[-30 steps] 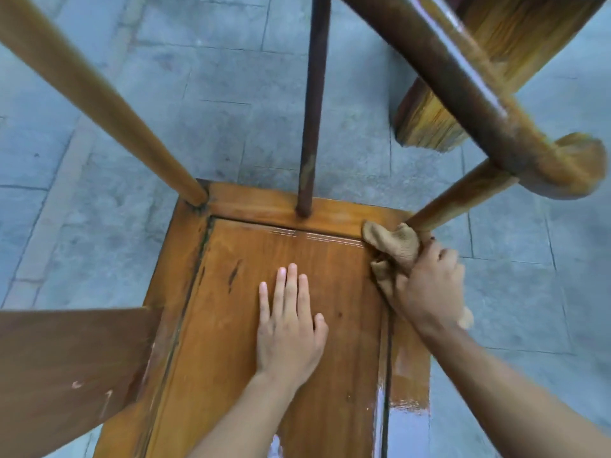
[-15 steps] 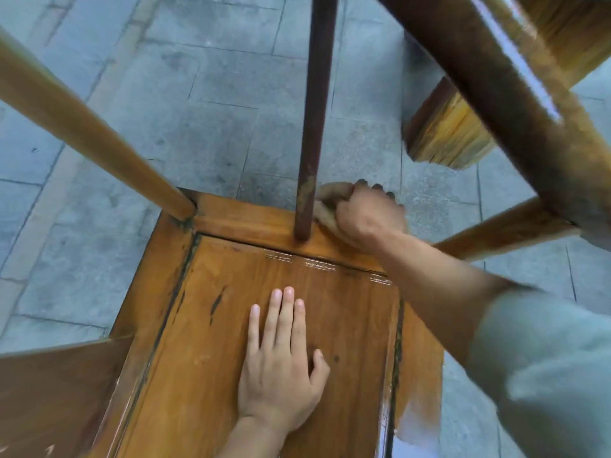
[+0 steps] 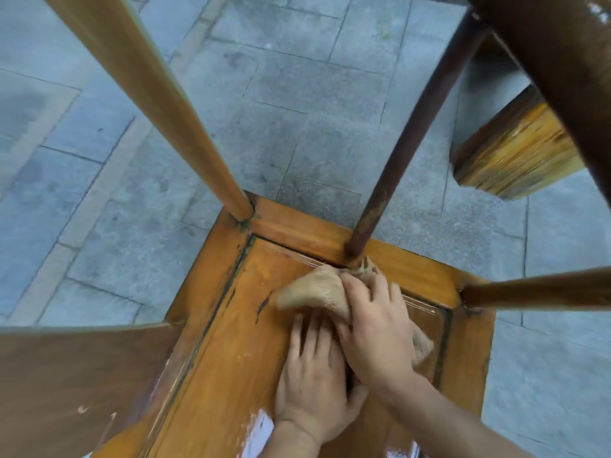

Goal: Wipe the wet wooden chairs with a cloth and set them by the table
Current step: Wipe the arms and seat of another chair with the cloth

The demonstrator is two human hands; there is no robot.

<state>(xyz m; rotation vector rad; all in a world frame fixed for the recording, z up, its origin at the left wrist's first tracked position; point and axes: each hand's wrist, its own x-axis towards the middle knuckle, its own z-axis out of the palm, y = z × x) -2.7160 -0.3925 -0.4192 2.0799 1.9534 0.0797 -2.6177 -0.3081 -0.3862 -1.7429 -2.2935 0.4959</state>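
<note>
While the wipe is in progress, read the entries from left to right.

Seat position: chair seat (image 3: 231, 368) lies directly under both hands, on the grey paving (image 3: 297, 104); its long axis runs from the wrists away toward the far rail (image 3: 304, 233).
Uprights: light spindle (image 3: 158, 104) rises up and left of the hands; dark spindle (image 3: 413, 143) meets the rail just beyond the right fingertips.
Left hand: left hand (image 3: 310, 385) lies flat on the panel, fingers straight, gripping nothing, partly under the right hand.
Cloth: cloth (image 3: 317, 289) sits bunched under the right hand, its loose corner pointing left, its far end touching the dark spindle's base.
Right hand: right hand (image 3: 373, 325) presses on the cloth, fingers curled over it.
Technique: keep the left palm bracing the seat; draw the cloth along the panel's groove and around each spindle foot, where water likely collects.
Remaining: wet sheen (image 3: 258, 431) near the left wrist appears unwiped.
</note>
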